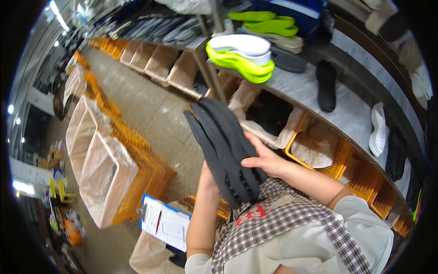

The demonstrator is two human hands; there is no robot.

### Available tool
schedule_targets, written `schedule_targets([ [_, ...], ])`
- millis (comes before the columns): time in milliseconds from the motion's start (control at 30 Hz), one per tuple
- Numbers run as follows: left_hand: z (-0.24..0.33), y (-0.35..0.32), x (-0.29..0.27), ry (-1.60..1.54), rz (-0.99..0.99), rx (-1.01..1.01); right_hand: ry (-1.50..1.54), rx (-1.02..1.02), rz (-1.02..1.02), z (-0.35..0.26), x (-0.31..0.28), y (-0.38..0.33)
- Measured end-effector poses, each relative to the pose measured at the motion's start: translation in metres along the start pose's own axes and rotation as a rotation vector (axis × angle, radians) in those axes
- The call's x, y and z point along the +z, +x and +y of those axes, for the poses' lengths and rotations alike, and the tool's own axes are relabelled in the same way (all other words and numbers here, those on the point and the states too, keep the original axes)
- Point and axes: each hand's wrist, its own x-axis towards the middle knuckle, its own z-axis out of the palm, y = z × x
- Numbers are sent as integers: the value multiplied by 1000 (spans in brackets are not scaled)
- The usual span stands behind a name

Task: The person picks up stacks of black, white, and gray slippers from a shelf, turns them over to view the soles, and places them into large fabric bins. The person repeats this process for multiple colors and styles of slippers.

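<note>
Between my two hands is a bundle of several dark grey shoe soles [223, 150], stacked side by side and tilted, in front of my checked apron. My left hand [209, 177] grips the bundle from its left side, its fingers mostly hidden behind the soles. My right hand [266, 157] is closed round the right edge, with the thumb lying across the nearer end. Beyond them, at the edge of the workbench [292, 86], sits a stack of neon yellow soles [239, 62] with white soles [242, 45] on top.
Black soles [325, 86] and white soles [378, 129] lie along the bench at right. Lined orange crates [315, 146] stand beneath it. More stacked crates [141, 169] line the aisle at left. A clipboard [164, 222] with papers and a pen lies near my left forearm.
</note>
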Motion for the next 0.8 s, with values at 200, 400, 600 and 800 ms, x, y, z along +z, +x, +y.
schedule_targets([
  [200,-14,21,33,326,131,76,-743,-247,182,-10,-16,-31],
  [400,-61,54,96,613,-48,154,-418,-175,374,-37,-52,-63],
  [600,-119,106,142,1002,-477,239,387,-198,650,-88,-128,-118],
  [800,-175,177,167,1469,-721,413,531,-170,878,-152,-243,-160],
])
